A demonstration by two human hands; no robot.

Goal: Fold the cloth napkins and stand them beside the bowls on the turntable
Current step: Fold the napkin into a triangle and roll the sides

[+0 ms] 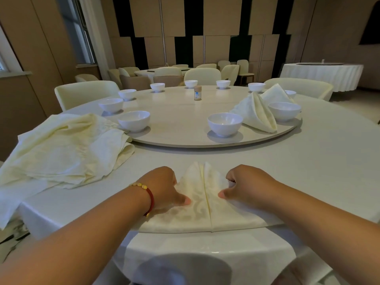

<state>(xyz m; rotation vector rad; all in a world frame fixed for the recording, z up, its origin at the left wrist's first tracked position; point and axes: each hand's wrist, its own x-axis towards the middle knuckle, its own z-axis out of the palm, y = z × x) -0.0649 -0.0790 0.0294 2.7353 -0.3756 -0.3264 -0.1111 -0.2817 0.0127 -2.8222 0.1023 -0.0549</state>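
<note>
Cream damask napkin [205, 202], triangular folds, left hand [164, 187], right hand [246, 185] pinching.

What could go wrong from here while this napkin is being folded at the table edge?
The napkin lies right at the table edge; a tug could slide it off. Its centre seam looks slightly uneven, so it may stand crooked. The unfolded pile overlaps the turntable rim and might drag if that spins.

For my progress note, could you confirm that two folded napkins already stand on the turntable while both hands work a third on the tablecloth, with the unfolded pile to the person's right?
Not quite: the unfolded pile lies to the person's left, as the head view shows. The rest holds: two folded napkins stand on the turntable while the left hand and right hand work a third napkin.
</note>
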